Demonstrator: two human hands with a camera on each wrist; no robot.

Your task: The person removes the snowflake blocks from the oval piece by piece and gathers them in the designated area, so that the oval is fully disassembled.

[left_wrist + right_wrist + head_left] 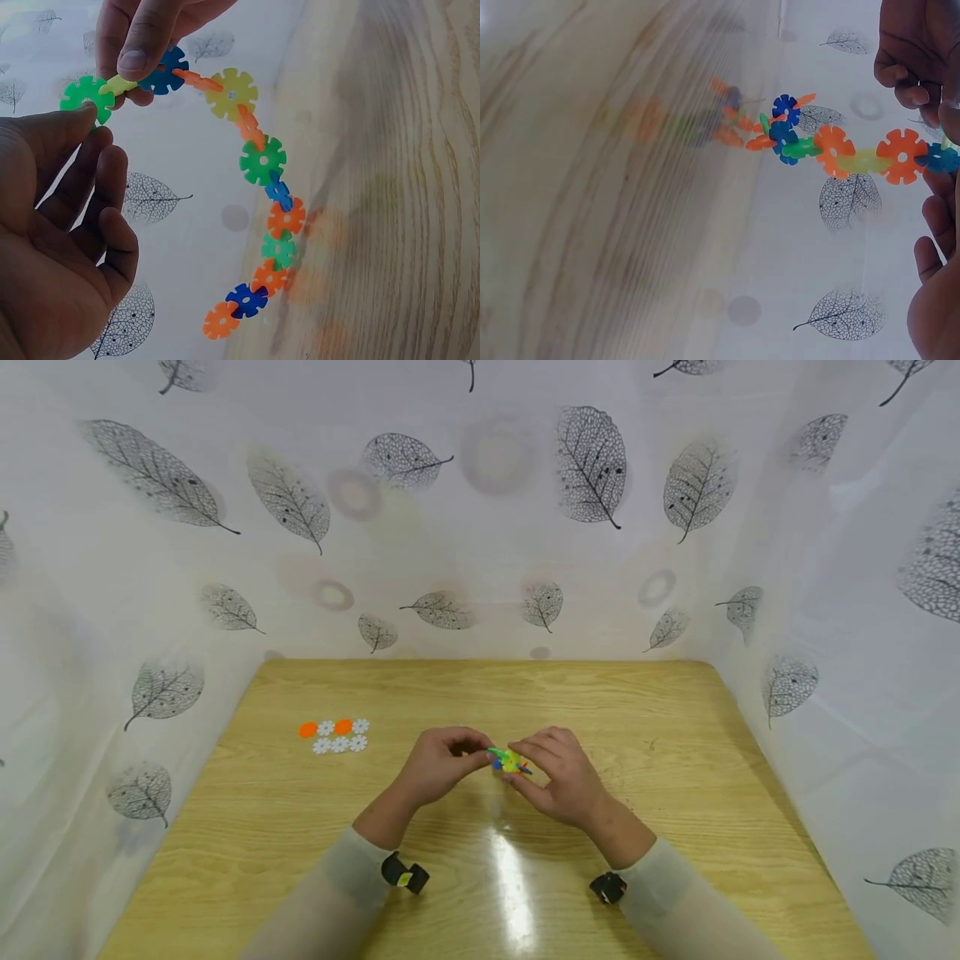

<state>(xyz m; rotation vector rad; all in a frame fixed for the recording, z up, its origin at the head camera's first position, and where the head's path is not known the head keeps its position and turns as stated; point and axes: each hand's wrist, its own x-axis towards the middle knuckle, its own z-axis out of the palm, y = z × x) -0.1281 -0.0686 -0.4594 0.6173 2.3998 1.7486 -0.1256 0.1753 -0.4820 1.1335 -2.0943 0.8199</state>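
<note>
A chain of slotted snowflake discs (512,762) hangs between the hands, in green, yellow, blue and orange. The left hand (441,770) pinches the green end disc (88,96) between thumb and finger. The right hand (561,781) grips the chain by a yellow disc (118,84) and a blue disc (163,71) next to the green one. Further discs trail in a curve from there, as both wrist views show, down to an orange disc (221,320). The right thumb and fingers hide part of the yellow and blue discs.
At the left of the wooden table (600,702) lie two orange discs (308,730) and several white discs (341,744) in two rows. A leaf-patterned white curtain (495,543) stands behind the table and along both sides.
</note>
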